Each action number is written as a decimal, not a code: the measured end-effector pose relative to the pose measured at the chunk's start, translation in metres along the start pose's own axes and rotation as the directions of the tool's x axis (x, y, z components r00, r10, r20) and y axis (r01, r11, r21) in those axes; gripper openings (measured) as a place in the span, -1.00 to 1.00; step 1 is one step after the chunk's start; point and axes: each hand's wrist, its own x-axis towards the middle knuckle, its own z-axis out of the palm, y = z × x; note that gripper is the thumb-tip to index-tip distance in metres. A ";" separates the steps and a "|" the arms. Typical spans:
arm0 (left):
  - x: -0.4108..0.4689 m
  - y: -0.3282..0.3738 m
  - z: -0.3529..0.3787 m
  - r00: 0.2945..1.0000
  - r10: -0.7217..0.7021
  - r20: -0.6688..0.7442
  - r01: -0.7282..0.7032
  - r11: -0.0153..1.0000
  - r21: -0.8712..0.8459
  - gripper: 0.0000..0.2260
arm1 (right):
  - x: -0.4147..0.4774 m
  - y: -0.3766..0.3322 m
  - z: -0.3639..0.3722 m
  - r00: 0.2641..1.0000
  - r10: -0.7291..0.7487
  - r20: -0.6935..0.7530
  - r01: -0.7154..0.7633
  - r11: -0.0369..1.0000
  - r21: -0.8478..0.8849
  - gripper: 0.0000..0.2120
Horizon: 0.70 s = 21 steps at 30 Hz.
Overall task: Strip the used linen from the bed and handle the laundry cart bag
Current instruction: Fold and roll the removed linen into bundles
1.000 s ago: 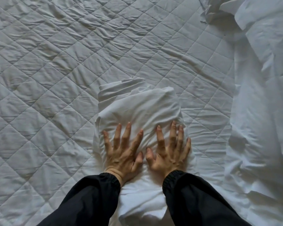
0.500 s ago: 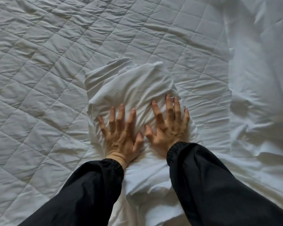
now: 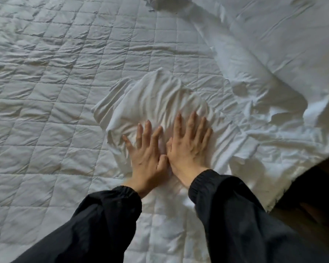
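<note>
Compression of linen bundle [image 3: 156, 99] judged as step in hand. Both flat and open, fingers straight and spread, gripping nothing: left hand [image 3: 146, 154] and right hand [image 3: 189, 149], pressing down on near part of bundle, thumbs side by side. Advisable: keep palms low and weight even, push air toward far end, then curl fingers under near edge before lifting, lest folds spring loose. Bundle located mid-bed on quilted mattress pad [image 3: 55, 95]; white, heavily creased, folds fanning away from fingertips, loose flap at far-left corner. Appears continuous at right with slack sheet [image 3: 273, 59] draped over bed edge, so probably not yet free. No laundry cart bag in view.
</note>
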 end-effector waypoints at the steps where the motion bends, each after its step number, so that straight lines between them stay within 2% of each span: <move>1: -0.002 -0.018 -0.012 0.988 0.137 0.065 -0.138 0.990 0.018 -0.35 | -0.015 -0.006 -0.002 1.000 -0.009 0.008 0.009 1.000 -0.010 -0.32; 3: -0.001 -0.053 -0.037 0.903 0.377 0.206 -0.403 0.910 0.100 -0.26 | -0.045 -0.013 -0.004 1.000 -0.020 0.021 0.021 1.000 -0.019 -0.29; 5: 0.008 -0.076 -0.052 0.817 0.491 0.303 -0.560 0.800 0.214 -0.14 | -0.073 -0.022 -0.007 0.999 -0.015 0.042 0.015 1.000 -0.013 -0.25; 8: 0.014 -0.083 -0.049 0.761 0.534 0.367 -0.643 0.696 0.320 0.08 | -0.109 -0.033 -0.001 0.992 -0.066 0.107 0.072 0.996 -0.048 -0.18; 11: 0.014 -0.083 -0.035 0.773 0.558 0.302 -0.634 0.655 0.412 0.22 | -0.120 -0.031 0.021 0.991 -0.096 0.092 0.106 0.989 -0.106 -0.45; 13: 0.013 -0.083 -0.029 0.775 0.592 0.222 -0.624 0.659 0.421 0.15 | -0.118 -0.024 0.033 0.993 -0.104 0.060 0.110 0.986 -0.122 -0.48; 16: 0.004 -0.084 -0.022 0.717 0.684 0.134 -0.662 0.609 0.437 0.00 | -0.115 -0.009 0.041 0.982 -0.188 -0.019 0.182 0.967 -0.180 -0.30; 18: -0.010 -0.082 -0.014 0.667 0.740 0.079 -0.690 0.575 0.440 -0.13 | -0.104 0.007 0.041 0.957 -0.245 -0.155 0.215 0.958 -0.191 -0.45; 21: -0.016 -0.067 -0.003 0.685 0.729 -0.007 -0.648 0.613 0.451 -0.19 | -0.079 0.031 0.037 0.902 -0.295 -0.314 0.248 0.951 -0.183 -0.63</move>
